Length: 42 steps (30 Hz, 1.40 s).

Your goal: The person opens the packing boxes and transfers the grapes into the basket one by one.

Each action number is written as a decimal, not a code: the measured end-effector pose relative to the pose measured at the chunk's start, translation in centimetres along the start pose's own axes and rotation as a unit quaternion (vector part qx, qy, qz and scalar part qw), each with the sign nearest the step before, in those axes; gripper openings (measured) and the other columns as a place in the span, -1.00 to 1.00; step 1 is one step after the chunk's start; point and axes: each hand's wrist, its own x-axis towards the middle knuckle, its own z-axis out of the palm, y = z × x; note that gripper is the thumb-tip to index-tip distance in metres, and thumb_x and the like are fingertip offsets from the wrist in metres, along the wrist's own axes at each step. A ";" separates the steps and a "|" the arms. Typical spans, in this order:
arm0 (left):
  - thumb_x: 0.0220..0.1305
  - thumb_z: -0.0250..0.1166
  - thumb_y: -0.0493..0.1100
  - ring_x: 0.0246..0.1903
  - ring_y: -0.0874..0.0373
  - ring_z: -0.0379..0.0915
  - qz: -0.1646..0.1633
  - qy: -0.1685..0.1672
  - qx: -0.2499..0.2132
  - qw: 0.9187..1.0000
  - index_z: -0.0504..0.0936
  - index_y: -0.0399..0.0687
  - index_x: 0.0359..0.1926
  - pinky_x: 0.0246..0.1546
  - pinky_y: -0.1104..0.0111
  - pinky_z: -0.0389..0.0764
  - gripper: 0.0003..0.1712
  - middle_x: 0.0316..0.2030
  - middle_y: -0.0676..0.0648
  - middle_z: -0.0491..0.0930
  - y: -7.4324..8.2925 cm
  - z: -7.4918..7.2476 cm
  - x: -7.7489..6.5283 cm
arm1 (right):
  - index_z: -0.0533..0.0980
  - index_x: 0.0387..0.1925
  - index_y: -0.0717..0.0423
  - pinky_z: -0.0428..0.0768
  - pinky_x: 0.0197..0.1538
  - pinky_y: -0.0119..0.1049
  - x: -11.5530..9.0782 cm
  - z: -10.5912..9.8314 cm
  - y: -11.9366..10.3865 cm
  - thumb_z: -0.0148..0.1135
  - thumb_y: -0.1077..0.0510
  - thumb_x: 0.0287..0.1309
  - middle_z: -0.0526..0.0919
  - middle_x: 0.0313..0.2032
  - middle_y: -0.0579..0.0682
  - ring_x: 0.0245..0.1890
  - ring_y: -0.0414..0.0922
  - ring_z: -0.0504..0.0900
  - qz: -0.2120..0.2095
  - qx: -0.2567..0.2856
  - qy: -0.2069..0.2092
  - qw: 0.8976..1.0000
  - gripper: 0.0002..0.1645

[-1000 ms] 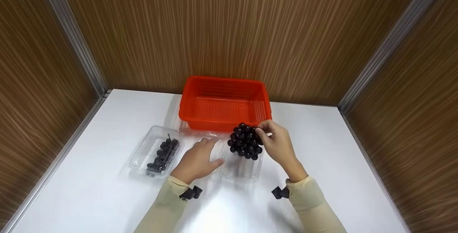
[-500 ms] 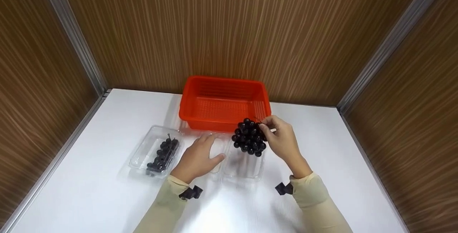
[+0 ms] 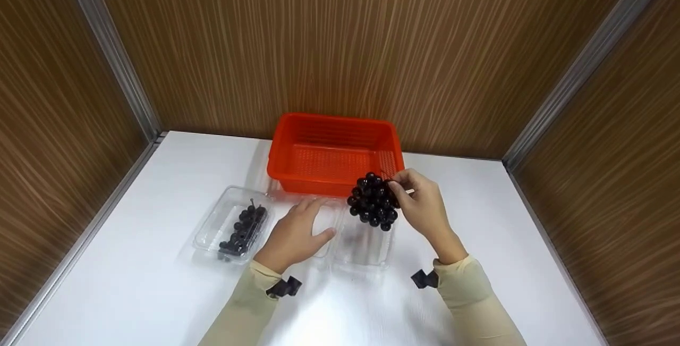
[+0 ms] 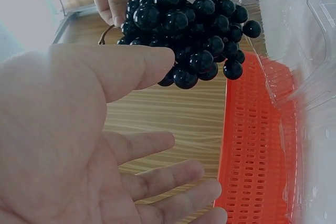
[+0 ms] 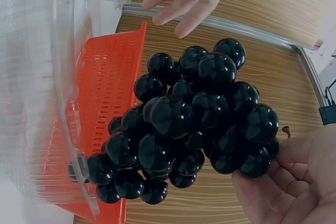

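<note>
My right hand (image 3: 425,205) pinches a bunch of dark grapes (image 3: 374,202) near its stem and holds it up over a clear plastic box (image 3: 361,245). In the right wrist view the bunch (image 5: 194,124) fills the middle, with the thumb and fingers at its stem end. My left hand (image 3: 292,231) hovers over the left part of the clear plastic, its fingers spread and nothing held. The left wrist view shows that palm (image 4: 58,114) with straight fingers, the grapes (image 4: 184,30) beyond the thumb. Whether the left hand touches the plastic cannot be told.
Behind the hands stands a red perforated basket (image 3: 276,173) against the wood-grain wall (image 3: 340,43). To the left, another clear box (image 3: 212,229) has a smaller bunch of dark grapes (image 3: 244,229) in it. All stand on a white table (image 3: 133,261).
My right hand has raised the grape bunch slightly and shifted it a little to the right, away from the left hand. The left hand has stayed almost where it was.
</note>
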 end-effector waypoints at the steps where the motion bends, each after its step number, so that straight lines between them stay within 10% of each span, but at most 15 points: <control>1: 0.32 0.37 0.14 0.36 -0.21 0.38 0.001 0.000 0.001 1.000 0.37 0.07 0.49 0.28 -0.13 0.48 -0.21 0.41 -0.21 0.39 0.0 0.0 0.0 | 0.60 -0.32 0.20 0.63 -0.42 -0.47 0.0 0.0 -0.1 0.34 0.32 0.32 0.72 -0.40 -0.03 -0.40 -0.15 0.68 -0.002 0.003 0.001 1.000 -0.93; 42: 0.40 0.20 0.39 0.42 -0.07 0.30 0.013 0.063 -0.125 0.990 0.22 0.06 0.59 0.36 -0.10 0.39 -0.07 0.46 -0.08 0.31 0.6 0.4 0.0 | 0.59 -0.30 0.30 0.65 -0.41 -0.47 2.5 0.1 -1.2 0.34 0.34 0.31 0.72 -0.36 0.07 -0.40 -0.06 0.72 -0.035 0.015 0.037 0.999 -0.93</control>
